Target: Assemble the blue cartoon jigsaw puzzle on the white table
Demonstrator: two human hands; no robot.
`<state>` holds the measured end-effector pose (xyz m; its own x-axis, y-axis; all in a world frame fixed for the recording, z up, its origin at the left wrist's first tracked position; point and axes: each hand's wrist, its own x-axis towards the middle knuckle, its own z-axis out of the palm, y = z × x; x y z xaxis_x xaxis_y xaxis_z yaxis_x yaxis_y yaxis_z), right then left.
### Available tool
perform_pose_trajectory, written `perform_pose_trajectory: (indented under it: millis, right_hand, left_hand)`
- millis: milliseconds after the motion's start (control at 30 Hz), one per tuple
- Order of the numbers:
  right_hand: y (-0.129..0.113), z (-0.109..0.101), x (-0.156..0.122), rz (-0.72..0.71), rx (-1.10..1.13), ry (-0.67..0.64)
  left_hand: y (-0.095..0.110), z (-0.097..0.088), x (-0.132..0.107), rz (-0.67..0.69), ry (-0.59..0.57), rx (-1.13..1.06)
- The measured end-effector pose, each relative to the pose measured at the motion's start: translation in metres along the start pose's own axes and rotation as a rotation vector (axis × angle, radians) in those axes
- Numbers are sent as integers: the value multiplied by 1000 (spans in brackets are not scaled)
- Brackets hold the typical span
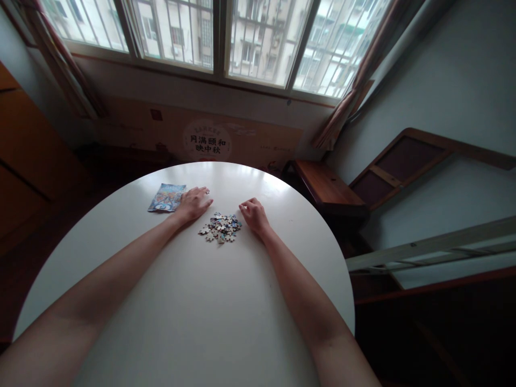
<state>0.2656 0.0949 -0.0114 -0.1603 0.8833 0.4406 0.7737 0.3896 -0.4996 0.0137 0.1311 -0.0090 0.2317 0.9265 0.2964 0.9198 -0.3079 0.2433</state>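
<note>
A heap of loose jigsaw puzzle pieces (221, 227) lies on the white round table (209, 301), some showing pale backs and others coloured faces. To the heap's upper left, my left hand (193, 204) rests palm down, fingers stretched and thumb apart. A single puzzle piece (207, 191) is at its fingertips. Partly under that hand's outer edge, or just beside it, is a blue printed picture packet (166, 198). My right hand (255, 214) is on the right of the heap, its fingers curled and pinched together; whatever they may hold is hidden.
Beyond the table's far edge is a cardboard panel (250, 131) with printed characters, below barred windows (177, 32). A wooden chair or bench (326, 185) stands at the right, near a pale rail (435, 250). Curtains (60, 59) hang beside the windows.
</note>
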Motion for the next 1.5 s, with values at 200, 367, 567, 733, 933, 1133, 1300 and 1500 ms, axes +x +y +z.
perform_pose_trajectory:
  millis: [200, 367, 567, 733, 933, 1133, 1300, 1500]
  right_hand:
    - [3, 2, 0, -12, 21, 5]
    - [3, 2, 1, -11, 22, -1]
    - [2, 1, 0, -14, 20, 4]
    - [2, 1, 0, -12, 30, 12]
    - [1, 1, 0, -8, 30, 12]
    - [2, 2, 0, -2, 20, 5]
    - [3, 2, 1, -3, 17, -2]
    - [3, 2, -1, 2, 8, -14]
  left_hand:
    - [3, -2, -1, -5, -54, 52]
    - [3, -2, -1, 32, -44, 57]
    - [1, -1, -2, 25, 104, -40]
    - [2, -8, -16, 29, 274, -180]
    - [12, -15, -50, 190, 190, -361]
    - [17, -20, -69, 266, 153, -403]
    - [12, -26, -72, 333, 106, -376]
    - [11, -32, -74, 289, 52, -382]
